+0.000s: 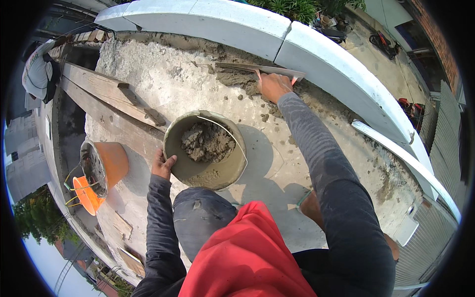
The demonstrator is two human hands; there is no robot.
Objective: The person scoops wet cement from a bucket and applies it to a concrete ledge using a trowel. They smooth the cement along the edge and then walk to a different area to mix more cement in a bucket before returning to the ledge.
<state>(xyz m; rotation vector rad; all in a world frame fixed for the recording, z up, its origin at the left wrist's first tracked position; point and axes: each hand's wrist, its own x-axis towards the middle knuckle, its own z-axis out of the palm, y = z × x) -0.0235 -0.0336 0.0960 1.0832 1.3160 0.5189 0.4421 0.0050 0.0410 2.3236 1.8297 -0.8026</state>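
Note:
My left hand (163,164) grips the near-left rim of a mortar-smeared bucket (198,174), its thumb over the edge. Inside the bucket lies a heap of wet grey mortar (208,142), and its thin wire handle (232,134) rests down toward the right side. My right arm reaches forward, and my right hand (273,88) is closed on a plastering trowel (247,68) with a long flat blade. The blade is close beside the foot of the white block row. Below its left part sits a mound of mortar (237,80), with crumbs scattered nearby.
A curved row of white blocks (237,24) borders the far and right sides. Wooden planks (101,91) lie at left, near an orange bucket (113,163) and a smaller orange pail (89,195). Another person (38,74) is at the far left. A white strip (396,158) leans at right.

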